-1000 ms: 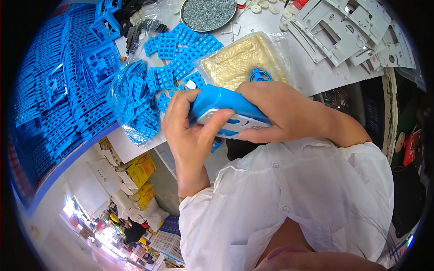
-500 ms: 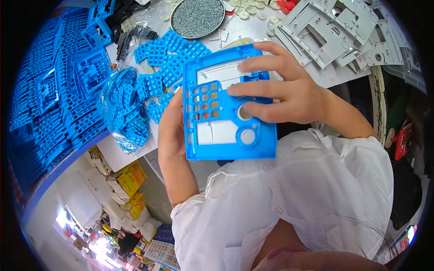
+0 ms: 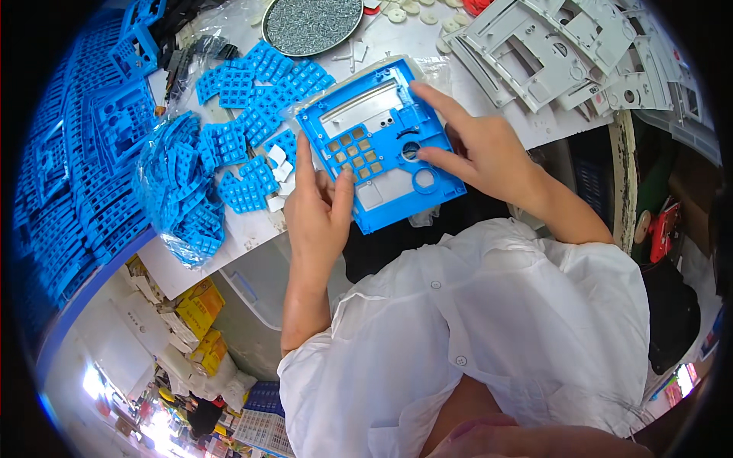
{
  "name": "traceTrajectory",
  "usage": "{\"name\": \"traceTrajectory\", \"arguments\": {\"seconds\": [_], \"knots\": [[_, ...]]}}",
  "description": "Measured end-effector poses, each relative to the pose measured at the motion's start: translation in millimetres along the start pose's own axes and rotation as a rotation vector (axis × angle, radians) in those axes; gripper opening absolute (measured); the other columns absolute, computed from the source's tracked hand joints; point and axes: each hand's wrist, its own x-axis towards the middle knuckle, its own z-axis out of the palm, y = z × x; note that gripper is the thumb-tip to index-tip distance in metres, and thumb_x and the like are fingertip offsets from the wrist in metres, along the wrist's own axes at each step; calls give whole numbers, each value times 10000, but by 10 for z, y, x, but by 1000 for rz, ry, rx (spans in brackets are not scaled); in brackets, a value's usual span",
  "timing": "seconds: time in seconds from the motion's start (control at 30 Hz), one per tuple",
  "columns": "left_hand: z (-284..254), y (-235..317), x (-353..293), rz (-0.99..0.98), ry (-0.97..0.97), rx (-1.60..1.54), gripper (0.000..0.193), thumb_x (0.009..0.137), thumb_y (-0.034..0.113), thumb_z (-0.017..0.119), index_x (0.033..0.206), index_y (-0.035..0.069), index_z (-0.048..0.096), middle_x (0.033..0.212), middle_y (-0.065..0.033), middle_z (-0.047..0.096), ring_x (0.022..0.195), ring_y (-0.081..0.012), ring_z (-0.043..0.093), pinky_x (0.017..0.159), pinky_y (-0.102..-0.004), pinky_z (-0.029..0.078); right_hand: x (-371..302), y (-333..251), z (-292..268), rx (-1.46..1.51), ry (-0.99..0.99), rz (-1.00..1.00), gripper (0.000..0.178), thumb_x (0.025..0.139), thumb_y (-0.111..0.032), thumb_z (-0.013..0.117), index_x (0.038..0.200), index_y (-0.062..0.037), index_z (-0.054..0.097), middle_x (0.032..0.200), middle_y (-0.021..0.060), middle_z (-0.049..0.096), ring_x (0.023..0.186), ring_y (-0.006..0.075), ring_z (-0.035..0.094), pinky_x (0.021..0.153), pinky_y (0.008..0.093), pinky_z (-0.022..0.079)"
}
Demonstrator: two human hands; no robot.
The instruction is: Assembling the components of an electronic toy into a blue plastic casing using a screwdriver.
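Observation:
A blue plastic device housing [image 3: 392, 154] is held tilted above the table's near edge, its lower part overhanging. It has a grid of small square openings, a long window near the top and round holes at the right. My left hand [image 3: 314, 206] grips its left edge, with the fingers partly behind it and the thumb by the grid. On the right edge, my right hand [image 3: 492, 156] is closed, its thumb beside a round hole and the index finger along the top corner; its other fingers are partly hidden. Blue keypad pieces [image 3: 248, 126] lie left of the housing.
Stacked blue housings [image 3: 92, 175] fill the far left, beside a plastic bag of blue pieces [image 3: 183, 183]. A round metal tray of small screws [image 3: 313, 27] stands at the back. Grey panels [image 3: 534, 57] are piled at the right, and small white pieces [image 3: 281, 168] lie by my left hand.
The housing has turned counterclockwise and tilted. My right hand's fingers have drawn back from its face to the right edge. My left thumb now shows on the front, and small white pieces have come into sight.

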Motion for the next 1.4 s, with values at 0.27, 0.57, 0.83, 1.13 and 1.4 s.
{"name": "traceTrajectory", "arguments": {"seconds": [0.27,0.57,0.83,1.13,1.4], "knots": [[-42,-45,62,-59,21,301,704,935,151,716,1531,-41,393,708,-88,629,630,-201,632,560,-335,461,174,68,59,-367,-41,-156,673,897,-440,741,1471,-146,546,633,108,658,527,269,653,541,354,517],[-142,-37,198,554,-34,790,418,835,117,722,1242,213,709,1437,-35,587,1366,-287,504,1149,-622,261,295,-58,-63,-617,-192,-213,661,940,-473,667,1497,-145,528,571,99,616,492,274,622,507,379,490],[-181,66,355,615,-103,704,428,825,63,707,1243,156,700,1375,-45,630,1330,-292,534,1150,-581,303,314,-52,-115,-520,-183,-241,623,916,-404,724,1449,-115,581,599,105,634,496,275,615,520,359,492],[-98,141,364,658,-85,783,461,789,95,739,1245,137,689,1296,-71,633,1249,-285,558,1135,-610,321,170,199,-15,-159,102,-330,587,799,-296,856,1325,-101,681,681,69,649,561,208,617,533,322,470],[24,154,424,658,-150,699,489,785,16,722,1265,81,655,1344,-94,604,1258,-324,561,1144,-570,345,391,176,-188,-73,111,-208,450,860,-242,802,1278,-106,707,779,84,691,626,224,637,573,307,488]]}}
